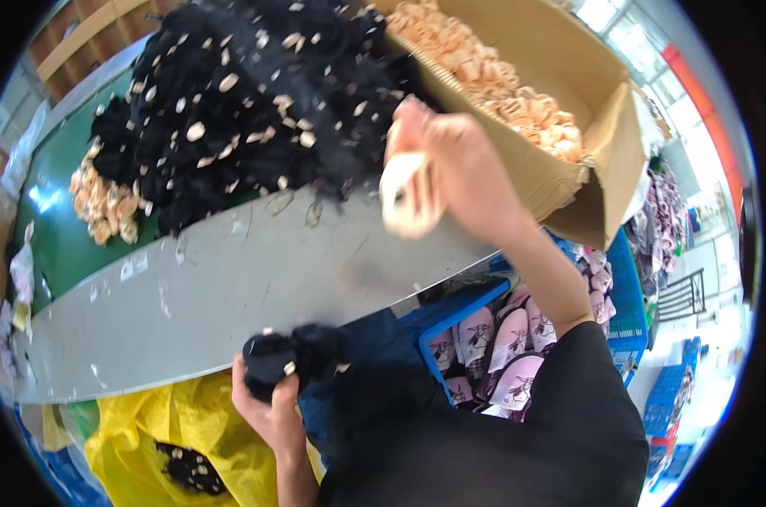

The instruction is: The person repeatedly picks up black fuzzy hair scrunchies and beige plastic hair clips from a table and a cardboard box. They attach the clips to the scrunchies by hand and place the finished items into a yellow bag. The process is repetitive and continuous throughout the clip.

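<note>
My left hand point(273, 422) is closed around a bundle of black soft fabric pieces point(269, 365) with small pale tabs, above the near edge of the grey table point(189, 279). Raised over the table beside the cardboard box, my right hand point(472, 173) is closed on a peach-coloured curled piece point(410, 203), which hangs below the fingers. The piece is blurred, and its exact kind is unclear. A large heap of black fabric pieces point(222, 110) dotted with pale tabs lies on the table's far side.
An open cardboard box point(603, 127) holds many peach curled pieces point(531, 110). A smaller peach pile point(104, 203) sits on the green surface point(58, 262). A yellow bag point(134, 431) with black pieces hangs at near left. Blue crates point(624, 287) with pink slippers point(514, 384) stand at right.
</note>
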Action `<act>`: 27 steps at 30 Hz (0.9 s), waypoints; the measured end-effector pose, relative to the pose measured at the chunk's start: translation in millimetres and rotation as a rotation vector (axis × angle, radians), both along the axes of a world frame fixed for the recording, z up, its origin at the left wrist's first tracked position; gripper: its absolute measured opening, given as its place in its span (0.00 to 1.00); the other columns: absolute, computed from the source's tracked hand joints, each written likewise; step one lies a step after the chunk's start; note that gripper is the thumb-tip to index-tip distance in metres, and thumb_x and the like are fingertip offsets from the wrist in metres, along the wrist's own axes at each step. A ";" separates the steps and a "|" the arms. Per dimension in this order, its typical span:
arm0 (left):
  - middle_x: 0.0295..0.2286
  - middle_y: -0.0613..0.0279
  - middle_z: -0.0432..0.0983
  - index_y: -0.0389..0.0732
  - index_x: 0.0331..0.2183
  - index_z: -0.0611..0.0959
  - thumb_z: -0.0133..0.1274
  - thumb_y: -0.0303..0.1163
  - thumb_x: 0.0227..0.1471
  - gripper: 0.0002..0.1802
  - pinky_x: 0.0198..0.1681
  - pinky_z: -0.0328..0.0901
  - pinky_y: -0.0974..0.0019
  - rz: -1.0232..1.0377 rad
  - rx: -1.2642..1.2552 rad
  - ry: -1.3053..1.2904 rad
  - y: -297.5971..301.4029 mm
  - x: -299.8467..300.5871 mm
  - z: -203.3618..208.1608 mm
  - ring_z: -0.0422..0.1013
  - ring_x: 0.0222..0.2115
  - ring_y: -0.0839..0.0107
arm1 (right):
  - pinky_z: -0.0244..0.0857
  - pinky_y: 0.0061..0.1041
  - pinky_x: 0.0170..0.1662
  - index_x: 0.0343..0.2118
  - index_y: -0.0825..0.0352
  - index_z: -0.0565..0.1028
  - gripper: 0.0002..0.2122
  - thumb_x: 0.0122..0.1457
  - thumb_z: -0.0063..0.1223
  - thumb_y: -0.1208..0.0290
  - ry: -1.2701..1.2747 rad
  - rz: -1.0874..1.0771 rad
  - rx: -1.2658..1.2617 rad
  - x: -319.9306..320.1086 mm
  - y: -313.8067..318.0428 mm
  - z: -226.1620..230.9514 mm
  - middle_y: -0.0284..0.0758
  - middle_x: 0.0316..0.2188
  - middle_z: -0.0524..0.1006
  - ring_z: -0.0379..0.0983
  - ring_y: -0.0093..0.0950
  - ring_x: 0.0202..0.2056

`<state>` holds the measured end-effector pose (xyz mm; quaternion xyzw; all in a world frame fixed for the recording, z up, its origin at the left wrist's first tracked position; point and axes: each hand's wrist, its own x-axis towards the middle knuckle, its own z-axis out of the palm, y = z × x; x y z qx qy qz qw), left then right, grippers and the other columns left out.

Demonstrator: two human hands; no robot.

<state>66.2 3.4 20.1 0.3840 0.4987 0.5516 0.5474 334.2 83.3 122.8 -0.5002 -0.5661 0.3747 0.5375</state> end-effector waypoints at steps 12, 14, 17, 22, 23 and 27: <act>0.33 0.69 0.73 0.36 0.37 0.76 0.58 0.23 0.41 0.17 0.43 0.63 0.75 -0.052 -0.020 0.008 -2.6 -5.6 3.7 0.66 0.35 0.82 | 0.62 0.15 0.32 0.43 0.65 0.74 0.17 0.57 0.67 0.62 0.149 0.591 -0.460 -95.7 -31.3 -50.8 0.25 0.27 0.73 0.68 0.12 0.30; 0.34 0.68 0.74 0.35 0.38 0.76 0.58 0.23 0.41 0.18 0.44 0.63 0.75 -0.037 -0.029 -0.007 -1.2 -3.3 4.5 0.66 0.35 0.82 | 0.64 0.14 0.35 0.42 0.66 0.73 0.17 0.56 0.68 0.65 0.289 0.570 -0.492 -94.1 -37.3 -51.8 0.27 0.33 0.75 0.70 0.12 0.32; 0.35 0.67 0.75 0.34 0.39 0.76 0.57 0.22 0.41 0.18 0.44 0.63 0.75 -0.039 -0.043 -0.014 -1.2 -3.7 3.9 0.67 0.35 0.81 | 0.65 0.14 0.36 0.40 0.67 0.71 0.16 0.56 0.68 0.66 0.383 0.509 -0.453 -94.1 -40.0 -51.2 0.28 0.34 0.75 0.70 0.12 0.33; 0.36 0.66 0.76 0.33 0.40 0.77 0.59 0.23 0.41 0.19 0.45 0.64 0.74 -0.035 -0.023 -0.019 0.5 -6.5 -1.6 0.68 0.36 0.81 | 0.67 0.17 0.40 0.40 0.68 0.69 0.14 0.60 0.63 0.67 0.405 0.480 -0.336 -97.1 -39.1 -55.6 0.33 0.34 0.76 0.73 0.17 0.37; 0.36 0.66 0.76 0.33 0.40 0.77 0.59 0.23 0.41 0.19 0.44 0.64 0.74 -0.022 -0.005 -0.018 0.4 -6.4 -2.3 0.68 0.36 0.81 | 0.67 0.18 0.42 0.40 0.68 0.69 0.14 0.61 0.62 0.68 0.374 0.487 -0.296 -99.1 -39.6 -57.5 0.34 0.34 0.76 0.73 0.18 0.37; 0.33 0.70 0.74 0.36 0.38 0.76 0.63 0.27 0.44 0.18 0.41 0.63 0.77 -0.067 -0.098 -0.165 -2.7 -7.8 0.0 0.68 0.34 0.83 | 0.64 0.20 0.42 0.38 0.67 0.73 0.11 0.62 0.60 0.65 0.267 0.398 -0.101 -115.7 -45.5 -75.8 0.31 0.34 0.75 0.71 0.19 0.37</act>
